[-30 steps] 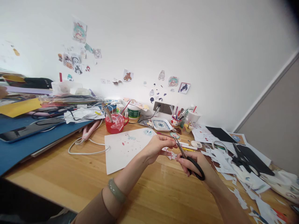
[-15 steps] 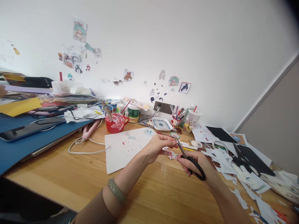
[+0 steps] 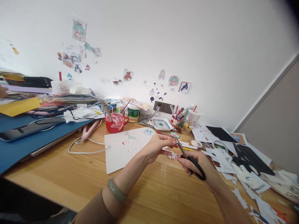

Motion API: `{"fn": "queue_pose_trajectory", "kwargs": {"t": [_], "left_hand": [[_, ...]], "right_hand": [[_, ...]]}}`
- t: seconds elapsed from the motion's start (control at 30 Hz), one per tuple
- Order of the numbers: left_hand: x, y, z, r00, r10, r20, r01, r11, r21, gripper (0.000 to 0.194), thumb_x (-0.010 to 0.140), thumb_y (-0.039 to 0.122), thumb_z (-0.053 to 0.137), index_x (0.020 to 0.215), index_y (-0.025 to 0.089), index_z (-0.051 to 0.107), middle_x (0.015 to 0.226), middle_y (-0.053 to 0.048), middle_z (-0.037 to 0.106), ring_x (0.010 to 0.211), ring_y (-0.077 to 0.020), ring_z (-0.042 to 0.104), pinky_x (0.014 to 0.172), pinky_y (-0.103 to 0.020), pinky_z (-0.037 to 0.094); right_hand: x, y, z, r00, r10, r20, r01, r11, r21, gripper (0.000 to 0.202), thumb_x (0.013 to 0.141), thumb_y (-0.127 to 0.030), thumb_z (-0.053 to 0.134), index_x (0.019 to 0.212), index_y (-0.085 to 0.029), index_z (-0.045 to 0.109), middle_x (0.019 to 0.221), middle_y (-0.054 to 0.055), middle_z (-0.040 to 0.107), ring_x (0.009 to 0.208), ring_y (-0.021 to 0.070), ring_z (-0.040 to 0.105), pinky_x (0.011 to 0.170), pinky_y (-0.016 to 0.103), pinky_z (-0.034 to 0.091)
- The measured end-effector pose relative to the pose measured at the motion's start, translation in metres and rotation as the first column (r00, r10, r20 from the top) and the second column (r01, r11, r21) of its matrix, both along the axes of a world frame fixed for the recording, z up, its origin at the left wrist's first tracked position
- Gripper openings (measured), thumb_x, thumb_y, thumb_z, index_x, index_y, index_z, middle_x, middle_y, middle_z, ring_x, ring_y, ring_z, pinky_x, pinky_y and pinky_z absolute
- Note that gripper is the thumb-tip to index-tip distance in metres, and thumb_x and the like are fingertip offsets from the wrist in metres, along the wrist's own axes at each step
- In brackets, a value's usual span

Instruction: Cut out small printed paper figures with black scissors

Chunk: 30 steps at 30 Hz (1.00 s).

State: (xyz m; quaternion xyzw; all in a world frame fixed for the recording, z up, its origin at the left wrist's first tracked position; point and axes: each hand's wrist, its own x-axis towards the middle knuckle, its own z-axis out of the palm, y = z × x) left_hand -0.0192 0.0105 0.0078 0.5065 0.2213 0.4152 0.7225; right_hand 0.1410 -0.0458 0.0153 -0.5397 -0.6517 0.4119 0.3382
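My right hand (image 3: 191, 161) is closed round black-handled scissors (image 3: 196, 168), whose blades point up and left to the fingertips of my other hand. My left hand (image 3: 160, 147) is pinched, thumb against fingers, right by the blade tips. What it pinches is too small or too hidden to make out. Below its fingers, a paper piece with red marks (image 3: 171, 154) lies on the table. Behind my left wrist rests a white sheet (image 3: 123, 155) with small coloured cut-outs on it.
A red mug (image 3: 114, 124) and a patterned square dish (image 3: 161, 123) stand towards the wall. Pens fill a dotted cup (image 3: 175, 120) beside a drink cup (image 3: 192, 119). Paper scraps (image 3: 224, 160) and a second pair of scissors (image 3: 243, 158) lie at right. A white cable (image 3: 88, 152) loops at left.
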Motion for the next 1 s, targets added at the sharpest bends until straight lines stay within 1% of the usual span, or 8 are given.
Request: {"fn": "queue_pose_trajectory", "kwargs": {"t": [0.47, 0.6, 0.77, 0.9, 1.0], "left_hand": [[-0.0002, 0.0000, -0.0007, 1.000, -0.007, 0.014, 0.007, 1.000, 0.004, 0.022, 0.058, 0.031, 0.069, 0.068, 0.012, 0.063, 0.069, -0.004, 0.056, 0.067, -0.0109, 0.049, 0.052, -0.021, 0.042], [0.0002, 0.0006, -0.0011, 1.000, -0.001, 0.013, 0.001, 1.000, -0.005, 0.023, 0.058, 0.031, 0.069, 0.068, 0.012, 0.063, 0.070, -0.003, 0.056, 0.068, -0.0113, 0.050, 0.053, -0.021, 0.043], [0.0010, 0.0011, -0.0013, 1.000, 0.000, 0.012, 0.000, 1.000, -0.004, 0.023, 0.058, 0.031, 0.069, 0.068, 0.012, 0.063, 0.069, -0.003, 0.056, 0.068, -0.0110, 0.049, 0.053, -0.021, 0.043], [0.0011, 0.0012, -0.0017, 1.000, 0.002, 0.003, -0.002, 1.000, -0.001, 0.021, 0.058, 0.031, 0.069, 0.067, 0.012, 0.063, 0.069, -0.003, 0.056, 0.068, -0.0107, 0.047, 0.053, -0.021, 0.043], [0.0007, 0.0013, -0.0017, 1.000, 0.003, -0.001, -0.003, 1.000, -0.007, 0.021, 0.058, 0.031, 0.069, 0.067, 0.012, 0.064, 0.069, -0.003, 0.056, 0.068, -0.0107, 0.047, 0.052, -0.021, 0.043]], "right_hand": [[-0.0018, -0.0023, 0.0026, 1.000, -0.004, -0.017, 0.004, 1.000, 0.011, 0.021, 0.069, -0.036, 0.058, 0.068, -0.015, 0.056, 0.044, -0.005, 0.045, 0.040, 0.0081, 0.043, 0.040, 0.020, 0.038], [-0.0039, -0.0031, 0.0050, 1.000, -0.028, 0.006, 0.028, 1.000, -0.001, 0.020, 0.067, -0.035, 0.059, 0.067, -0.016, 0.056, 0.044, -0.006, 0.044, 0.040, 0.0083, 0.043, 0.040, 0.020, 0.037], [-0.0065, -0.0025, 0.0059, 0.998, -0.054, 0.037, 0.055, 0.998, -0.011, 0.022, 0.065, -0.038, 0.058, 0.064, -0.016, 0.054, 0.042, -0.006, 0.044, 0.038, 0.0084, 0.042, 0.040, 0.020, 0.036], [-0.0082, -0.0027, 0.0072, 0.995, -0.078, 0.058, 0.079, 0.997, -0.014, 0.020, 0.065, -0.037, 0.056, 0.063, -0.017, 0.054, 0.041, -0.006, 0.044, 0.038, 0.0088, 0.042, 0.040, 0.021, 0.036], [-0.0073, -0.0016, 0.0067, 0.996, -0.067, 0.064, 0.068, 0.998, -0.017, 0.020, 0.066, -0.036, 0.056, 0.063, -0.017, 0.054, 0.042, -0.006, 0.043, 0.039, 0.0087, 0.042, 0.040, 0.020, 0.036]]}}
